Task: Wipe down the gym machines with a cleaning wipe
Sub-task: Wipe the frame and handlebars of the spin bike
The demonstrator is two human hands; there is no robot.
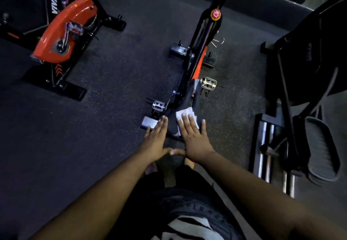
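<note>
Below my head camera, on the black saddle point(185, 108) of the spin bike point(199, 55) straight ahead, lay the white cleaning wipe point(185, 115), and my right hand point(193, 136) pressed flat on it with fingers straight and spread. My left hand point(156, 140) lay just beside it, fingers straight and close together, over the saddle's left edge; I could not tell whether it touched the saddle. The two thumbs met between the hands.

Around the saddle the bike's own parts crowded in: a metal pedal point(158, 105) just left of it, a second pedal point(208, 83) off its front right, and a grey rear foot plate point(149, 122) partly under my left fingers. Further forward sat the red resistance knob point(216, 14) on the frame.

Off to the left, well apart, stood a second spin bike with an orange flywheel cover point(63, 31). On the right an elliptical trainer point(308, 82) stood near, its ribbed footplate point(322, 149) and chrome rails point(266, 149) close beside my right forearm. All rested on dark speckled rubber flooring point(116, 74).
</note>
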